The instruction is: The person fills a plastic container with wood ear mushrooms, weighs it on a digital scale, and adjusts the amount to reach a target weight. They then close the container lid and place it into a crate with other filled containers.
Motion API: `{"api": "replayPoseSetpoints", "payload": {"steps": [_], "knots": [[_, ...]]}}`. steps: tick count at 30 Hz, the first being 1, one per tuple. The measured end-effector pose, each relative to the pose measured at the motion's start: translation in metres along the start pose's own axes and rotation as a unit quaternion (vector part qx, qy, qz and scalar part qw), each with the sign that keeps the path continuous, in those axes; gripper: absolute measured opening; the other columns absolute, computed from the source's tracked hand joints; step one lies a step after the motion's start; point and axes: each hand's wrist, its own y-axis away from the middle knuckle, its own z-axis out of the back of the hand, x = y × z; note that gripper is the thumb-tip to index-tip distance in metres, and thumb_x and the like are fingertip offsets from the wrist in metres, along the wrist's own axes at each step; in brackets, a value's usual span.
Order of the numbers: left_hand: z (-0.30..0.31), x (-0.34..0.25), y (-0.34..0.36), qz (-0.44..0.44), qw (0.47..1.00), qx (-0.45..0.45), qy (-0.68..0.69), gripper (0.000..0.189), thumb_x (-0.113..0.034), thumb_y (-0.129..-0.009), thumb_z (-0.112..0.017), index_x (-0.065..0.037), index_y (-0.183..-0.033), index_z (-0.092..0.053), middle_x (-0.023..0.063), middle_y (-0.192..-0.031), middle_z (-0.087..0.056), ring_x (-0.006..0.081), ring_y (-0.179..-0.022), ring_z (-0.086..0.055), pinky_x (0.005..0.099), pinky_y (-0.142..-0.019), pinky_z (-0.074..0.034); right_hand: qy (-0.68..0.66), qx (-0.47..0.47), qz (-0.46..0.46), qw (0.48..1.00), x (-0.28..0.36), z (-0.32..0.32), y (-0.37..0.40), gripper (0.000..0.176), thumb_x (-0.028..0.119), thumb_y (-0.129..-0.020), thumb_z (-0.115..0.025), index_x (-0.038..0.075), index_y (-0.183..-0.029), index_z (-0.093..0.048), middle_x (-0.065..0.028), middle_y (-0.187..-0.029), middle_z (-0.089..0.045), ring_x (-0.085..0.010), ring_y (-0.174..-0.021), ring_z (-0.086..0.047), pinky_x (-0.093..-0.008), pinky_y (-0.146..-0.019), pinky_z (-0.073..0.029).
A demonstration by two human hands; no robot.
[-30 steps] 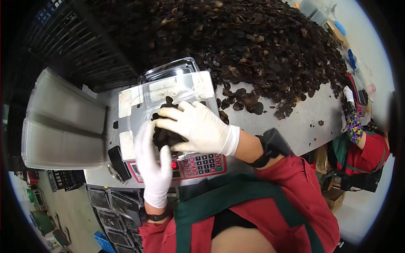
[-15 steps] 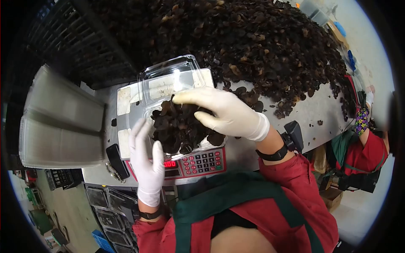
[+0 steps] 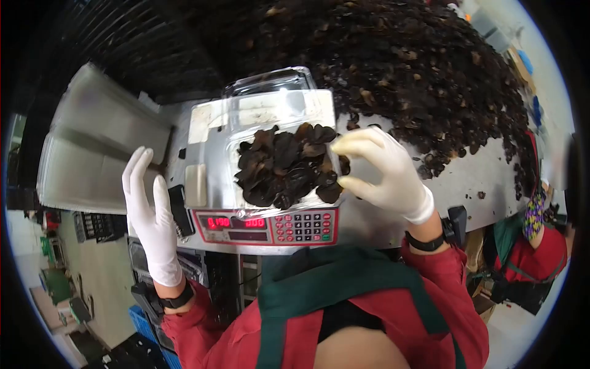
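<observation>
Two gloved hands, one left hand (image 3: pixel 150 224) and one right hand (image 3: pixel 393 178); two black wristbands, one on the left wrist (image 3: pixel 177 299), one on the right wrist (image 3: pixel 424 243); one scale (image 3: pixel 252 237) in full view, with two lit red readings (image 3: pixel 236 222); one open clear container (image 3: pixel 249 213) on it, holding one mound of dark pieces (image 3: pixel 283 166), too many and too overlapped to count; one large heap (image 3: pixel 393 67), likewise uncountable; two stacks of clear plastic (image 3: pixel 74 178), their layers too fine to count; one co-worker (image 3: pixel 534 252).

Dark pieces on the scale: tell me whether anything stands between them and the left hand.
Between the left hand and the dark pieces lie a flat black object, the scale's left side and the clear container's rim; nothing tall is visible.
</observation>
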Motion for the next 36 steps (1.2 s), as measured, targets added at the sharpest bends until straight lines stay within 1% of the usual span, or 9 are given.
{"api": "replayPoseSetpoints", "payload": {"steps": [6,9,12,20,23,25,28,35,36], "knots": [[0.023,0.006,-0.022,-0.009,0.999,-0.026,-0.018,0.032,-0.009,-0.097,-0.055,0.000,-0.128,-0.060,0.0168,-0.132,-0.058,0.0298,-0.125,-0.054,0.0386,-0.109,-0.038,0.053,0.028,-0.016,0.998,0.013,-0.006,0.020,0.056,0.017,-0.063,-0.086,0.009,-0.115,-0.066,-0.0094,-0.108,-0.064,-0.0306,-0.096,-0.061,-0.0392,-0.085,-0.049],[0.020,-0.001,-0.035,-0.024,0.999,-0.023,-0.014,0.032,-0.009,-0.096,-0.057,-0.001,-0.127,-0.061,0.0161,-0.131,-0.058,0.0293,-0.124,-0.055,0.0383,-0.109,-0.039,0.073,0.022,0.017,0.997,0.015,-0.012,0.017,0.048,0.017,-0.064,-0.084,0.010,-0.109,-0.068,-0.0071,-0.101,-0.064,-0.0279,-0.090,-0.060,-0.0380,-0.080,-0.048],[0.008,-0.014,-0.043,-0.044,0.999,0.005,0.010,0.031,-0.011,-0.095,-0.059,-0.002,-0.125,-0.062,0.0152,-0.130,-0.059,0.0292,-0.123,-0.056,0.0375,-0.107,-0.041,0.082,0.017,0.049,0.995,0.010,-0.023,0.015,0.023,0.014,-0.071,-0.078,0.010,-0.092,-0.070,-0.0025,-0.090,-0.064,-0.0231,-0.081,-0.059,-0.0365,-0.072,-0.046],[-0.037,-0.034,-0.051,-0.103,0.989,0.108,0.020,0.030,-0.004,-0.093,-0.058,0.000,-0.122,-0.061,0.0147,-0.126,-0.061,0.0285,-0.120,-0.058,0.0356,-0.106,-0.042,-0.052,-0.056,0.007,0.997,0.004,-0.028,0.005,0.009,0.004,-0.078,-0.073,0.005,-0.078,-0.064,-0.0076,-0.079,-0.062,-0.0248,-0.075,-0.062,-0.0342,-0.066,-0.050],[-0.056,-0.034,-0.059,-0.115,0.985,0.126,0.026,0.030,-0.004,-0.092,-0.059,0.000,-0.122,-0.061,0.0147,-0.124,-0.061,0.0294,-0.119,-0.058,0.0356,-0.105,-0.043,-0.084,-0.083,-0.104,0.988,-0.001,-0.025,-0.006,0.019,0.007,-0.078,-0.075,0.005,-0.094,-0.066,-0.0084,-0.089,-0.062,-0.0251,-0.074,-0.061,-0.0320,-0.067,-0.050],[-0.065,-0.025,-0.068,-0.096,0.984,0.149,0.033,0.030,-0.005,-0.093,-0.058,0.000,-0.123,-0.060,0.0145,-0.124,-0.062,0.0288,-0.118,-0.059,0.0349,-0.104,-0.043,-0.003,-0.056,-0.075,0.996,-0.001,-0.027,-0.013,0.044,0.021,-0.078,-0.076,0.010,-0.117,-0.060,-0.0118,-0.107,-0.061,-0.0305,-0.088,-0.064,-0.0383,-0.078,-0.053],[-0.076,-0.014,-0.073,-0.100,0.985,0.139,0.027,0.031,-0.010,-0.093,-0.060,-0.002,-0.123,-0.061,0.0147,-0.124,-0.061,0.0315,-0.117,-0.058,0.0374,-0.102,-0.044,0.040,-0.030,-0.094,0.994,0.005,-0.030,-0.016,0.049,0.022,-0.080,-0.076,0.009,-0.125,-0.061,-0.0118,-0.119,-0.063,-0.0310,-0.106,-0.064,-0.0376,-0.088,-0.054],[-0.080,-0.024,-0.066,-0.103,0.982,0.148,0.047,0.031,-0.010,-0.092,-0.062,-0.004,-0.123,-0.062,0.0154,-0.124,-0.061,0.0338,-0.117,-0.057,0.0401,-0.101,-0.044,0.051,-0.050,-0.063,0.995,-0.019,-0.040,-0.017,0.039,0.014,-0.082,-0.073,0.009,-0.120,-0.066,-0.0096,-0.106,-0.068,-0.0288,-0.099,-0.066,-0.0365,-0.085,-0.054],[-0.079,-0.027,-0.064,-0.100,0.982,0.147,0.058,0.032,-0.008,-0.091,-0.062,-0.004,-0.122,-0.062,0.0158,-0.124,-0.061,0.0337,-0.117,-0.057,0.0400,-0.102,-0.044,-0.013,-0.076,-0.077,0.994,-0.022,-0.045,-0.021,0.035,0.008,-0.082,-0.071,0.009,-0.117,-0.068,-0.0077,-0.094,-0.068,-0.0211,-0.086,-0.066,-0.0307,-0.078,-0.053]]}}
